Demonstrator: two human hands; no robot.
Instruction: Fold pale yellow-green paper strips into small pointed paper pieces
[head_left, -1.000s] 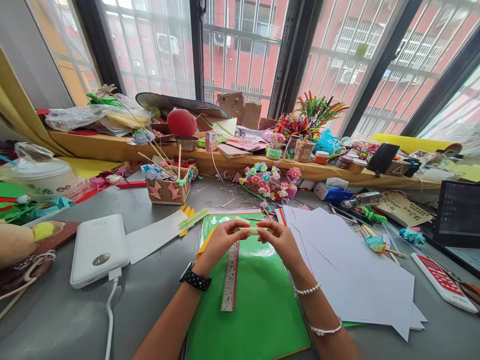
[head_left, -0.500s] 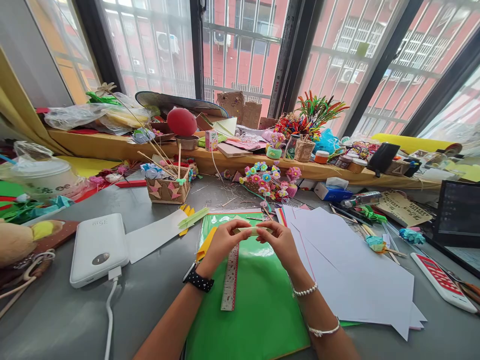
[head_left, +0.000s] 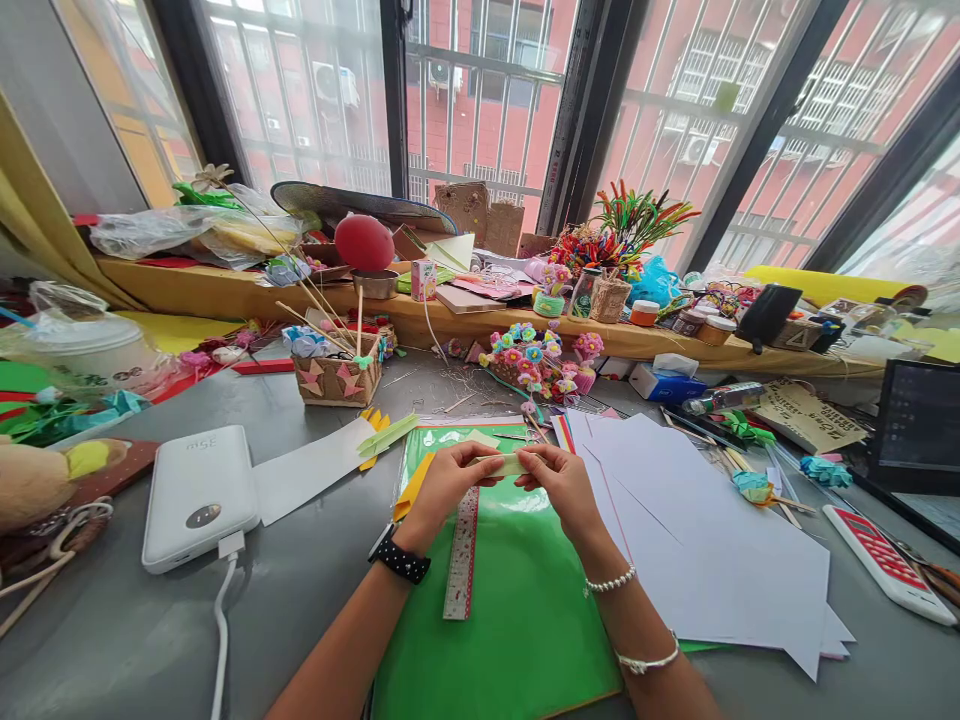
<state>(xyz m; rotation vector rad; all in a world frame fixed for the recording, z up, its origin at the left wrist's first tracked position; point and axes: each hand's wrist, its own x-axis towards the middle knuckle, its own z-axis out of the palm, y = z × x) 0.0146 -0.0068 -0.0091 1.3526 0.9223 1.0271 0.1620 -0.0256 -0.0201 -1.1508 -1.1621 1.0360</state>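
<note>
A narrow strip of pale green paper (head_left: 511, 465) is stretched between my two hands, above a glossy green folder (head_left: 517, 600). My left hand (head_left: 454, 485) pinches its left end between thumb and fingers. At the other end, my right hand (head_left: 559, 485) grips it the same way. Below my left hand a patterned ruler (head_left: 460, 560) lies on the folder. Beside my left wrist is a folded yellow paper piece (head_left: 413, 488). Another pale green paper piece (head_left: 480, 438) lies just beyond my fingers, partly hidden by them.
White paper sheets (head_left: 705, 540) spread to the right, near a red and white calculator (head_left: 889, 565). On the left are a white power bank (head_left: 200, 500) with its cable and a cardboard box (head_left: 337, 382) holding sticks. Pipe-cleaner flowers (head_left: 536, 360) stand behind the folder.
The pale green strip has tilted so more of its face shows between my fingertips. Both hands stay in nearly the same place, with small shifts of the fingers.
</note>
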